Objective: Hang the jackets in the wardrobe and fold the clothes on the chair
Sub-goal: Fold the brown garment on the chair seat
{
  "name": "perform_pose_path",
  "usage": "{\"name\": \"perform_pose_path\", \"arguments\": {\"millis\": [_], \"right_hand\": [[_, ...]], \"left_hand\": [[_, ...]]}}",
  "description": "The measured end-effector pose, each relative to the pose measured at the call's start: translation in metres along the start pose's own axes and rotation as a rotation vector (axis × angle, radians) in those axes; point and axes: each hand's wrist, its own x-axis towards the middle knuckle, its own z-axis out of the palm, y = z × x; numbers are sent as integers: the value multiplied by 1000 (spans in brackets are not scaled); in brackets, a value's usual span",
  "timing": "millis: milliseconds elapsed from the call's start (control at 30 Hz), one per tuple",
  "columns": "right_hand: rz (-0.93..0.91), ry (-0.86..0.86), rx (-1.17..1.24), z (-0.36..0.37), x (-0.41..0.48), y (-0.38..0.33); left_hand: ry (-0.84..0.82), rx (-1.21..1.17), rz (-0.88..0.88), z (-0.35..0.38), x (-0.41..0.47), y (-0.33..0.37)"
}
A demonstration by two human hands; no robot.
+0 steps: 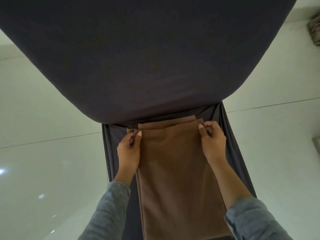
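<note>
A chair covered in dark grey stretch fabric is set on a pale glossy tiled floor. A brown cloth is laid flat along the chair's narrower covered part, its top edge folded over.

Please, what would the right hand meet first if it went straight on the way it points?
The right hand would most likely meet the dark grey chair cover just beyond the brown cloth; depth is unclear.
</note>
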Motion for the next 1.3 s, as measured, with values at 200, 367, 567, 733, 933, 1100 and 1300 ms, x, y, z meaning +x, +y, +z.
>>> {"name": "perform_pose_path", "arguments": {"millis": [200,367,567,733,933,1100,1300], "right_hand": [[-25,99,-19,4,1,4],[-448,73,-210,13,-37,17],[-622,-242,-526,26,-35,42],[-530,-222,-899,14,-12,50],[-503,-113,-777,2,-39,49],[-605,-306,-718,10,-87,75],[-574,-278,-874,-11,-80,88]], "left_hand": [[186,-3,-45,9,-7,2],[346,243,367,17,-35,8],[-225,736,682,44,-39,-27],[-47,941,498,20,-11,-40],[43,821,424,15,-49,-24],[-144,872,465,31,-115,-58],[-38,902,340,10,-111,-73]]}}
